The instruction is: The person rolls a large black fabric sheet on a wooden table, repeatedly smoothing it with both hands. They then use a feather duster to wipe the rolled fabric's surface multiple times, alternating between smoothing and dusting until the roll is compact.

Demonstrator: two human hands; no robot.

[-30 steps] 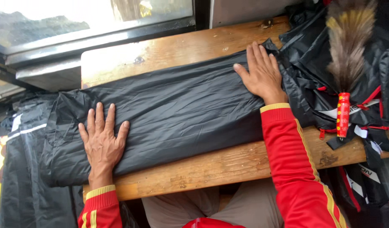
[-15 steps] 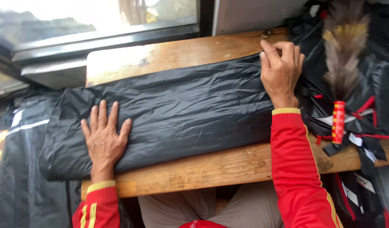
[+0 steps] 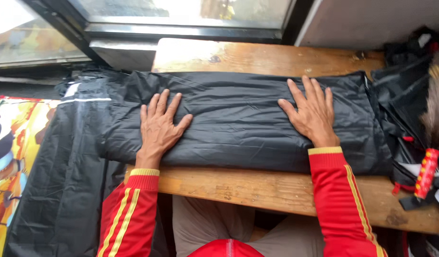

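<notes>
Most of the wooden table [image 3: 276, 190] is covered by a long black garment [image 3: 238, 123], already folded into a narrow flat band that lies from left to right across it. Its left end goes over the table edge and hangs down there. I judge the folding mostly done; the band looks smooth, only small wrinkles are left, and no further fold is begun yet. On the right lies a heap of other black fabric [image 3: 405, 95] with a red tag [image 3: 425, 173], touching the band's end. The left hand [image 3: 160, 128] and the right hand [image 3: 312, 114] both rest flat on the garment, fingers spread open, gripping nothing.
</notes>
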